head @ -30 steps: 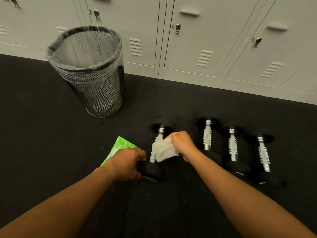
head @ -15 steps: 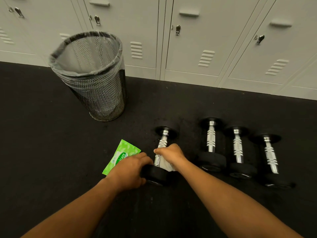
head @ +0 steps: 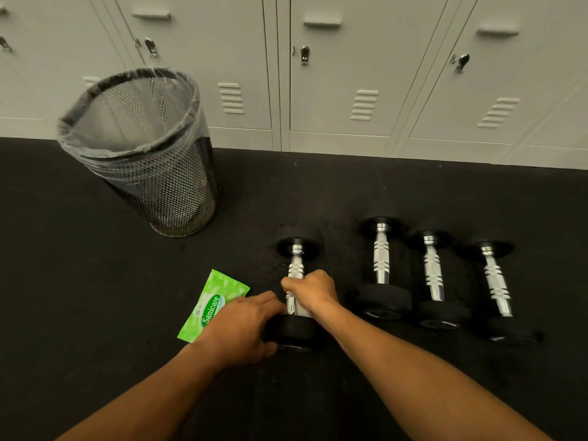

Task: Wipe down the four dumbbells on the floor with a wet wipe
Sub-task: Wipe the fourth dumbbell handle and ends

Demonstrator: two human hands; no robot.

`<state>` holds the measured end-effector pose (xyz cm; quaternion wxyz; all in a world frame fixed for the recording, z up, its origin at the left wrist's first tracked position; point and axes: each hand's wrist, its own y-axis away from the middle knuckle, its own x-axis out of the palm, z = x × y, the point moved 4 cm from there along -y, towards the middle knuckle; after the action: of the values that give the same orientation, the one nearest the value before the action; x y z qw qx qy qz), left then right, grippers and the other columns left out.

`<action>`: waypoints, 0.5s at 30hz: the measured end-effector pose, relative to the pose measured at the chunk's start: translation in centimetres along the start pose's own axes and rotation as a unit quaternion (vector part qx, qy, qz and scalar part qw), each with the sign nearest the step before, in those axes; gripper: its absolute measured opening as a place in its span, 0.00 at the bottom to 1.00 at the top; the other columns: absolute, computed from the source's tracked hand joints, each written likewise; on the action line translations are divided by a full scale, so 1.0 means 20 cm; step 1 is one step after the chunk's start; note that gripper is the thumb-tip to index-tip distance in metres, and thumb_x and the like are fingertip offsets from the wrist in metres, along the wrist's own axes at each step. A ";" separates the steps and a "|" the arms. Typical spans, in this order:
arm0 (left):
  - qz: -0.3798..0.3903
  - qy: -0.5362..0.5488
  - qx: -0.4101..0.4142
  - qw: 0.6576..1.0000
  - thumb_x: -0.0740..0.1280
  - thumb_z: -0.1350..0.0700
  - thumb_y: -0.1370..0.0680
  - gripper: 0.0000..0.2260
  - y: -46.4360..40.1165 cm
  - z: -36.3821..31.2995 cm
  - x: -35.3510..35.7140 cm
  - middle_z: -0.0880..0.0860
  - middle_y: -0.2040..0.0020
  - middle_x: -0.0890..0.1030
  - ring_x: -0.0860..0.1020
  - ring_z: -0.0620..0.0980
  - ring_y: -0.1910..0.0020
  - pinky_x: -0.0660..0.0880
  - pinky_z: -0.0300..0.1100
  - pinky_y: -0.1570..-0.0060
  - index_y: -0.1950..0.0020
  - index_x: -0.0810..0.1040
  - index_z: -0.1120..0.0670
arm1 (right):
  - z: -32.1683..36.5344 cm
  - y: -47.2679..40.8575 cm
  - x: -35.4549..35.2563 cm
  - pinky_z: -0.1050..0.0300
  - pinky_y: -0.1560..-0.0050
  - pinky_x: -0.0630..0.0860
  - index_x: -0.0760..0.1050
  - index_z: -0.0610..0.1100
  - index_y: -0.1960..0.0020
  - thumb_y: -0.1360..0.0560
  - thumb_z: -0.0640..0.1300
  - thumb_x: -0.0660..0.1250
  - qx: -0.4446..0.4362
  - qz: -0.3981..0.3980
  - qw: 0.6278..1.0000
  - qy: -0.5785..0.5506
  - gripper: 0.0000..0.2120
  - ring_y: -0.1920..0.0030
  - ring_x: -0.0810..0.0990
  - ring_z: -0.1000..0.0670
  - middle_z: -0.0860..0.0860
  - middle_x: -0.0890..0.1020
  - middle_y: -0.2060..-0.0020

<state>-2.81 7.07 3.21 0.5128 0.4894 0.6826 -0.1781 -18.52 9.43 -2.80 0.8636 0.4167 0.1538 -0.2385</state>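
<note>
Dumbbells, four of them, lie on the black floor [head: 95, 281] in a rough row, handles pointing away from the person toward the pale lockers [head: 366, 74]. The leftmost dumbbell [head: 296, 249] sits a little apart from the other three and is the one in both hands. The left hand [head: 245, 326] is curled around its near black head, fingers wrapped over the rubber. The right hand [head: 313, 289] is closed around the lower part of its chrome handle, and a sliver of white at the handle below the fist appears to be the wet wipe [head: 300, 310], mostly hidden by the fingers. The far head of this dumbbell rests on the floor.

To the right, the second dumbbell [head: 381, 259], third dumbbell [head: 431, 268] and fourth dumbbell [head: 494, 278] lie side by side, close together, untouched by either hand.

A green wipe packet [head: 211, 303] printed "Sanicare" lies flat on the floor just left of the held dumbbell, its near corner covered by the left hand. Farther back on the left stands a black mesh waste bin [head: 165, 186] lined with a clear plastic bag, near the foot of the lockers.
</note>
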 end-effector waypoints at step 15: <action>-0.023 -0.041 -0.017 0.999 0.72 0.47 0.27 0.23 -0.28 -0.07 -0.10 0.43 0.40 0.73 0.77 0.46 0.44 0.68 0.39 0.43 0.34 0.73 0.44 | 0.12 -0.19 -0.22 0.57 0.66 0.76 0.81 0.43 0.56 0.40 0.55 0.73 -0.030 -0.036 0.998 -0.031 0.19 0.62 0.82 0.50 0.48 0.83 0.59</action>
<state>-8.27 4.56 4.07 0.5447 0.4571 0.6747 -0.1980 -24.15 6.71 -1.77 0.8710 0.3769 0.1490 -0.2778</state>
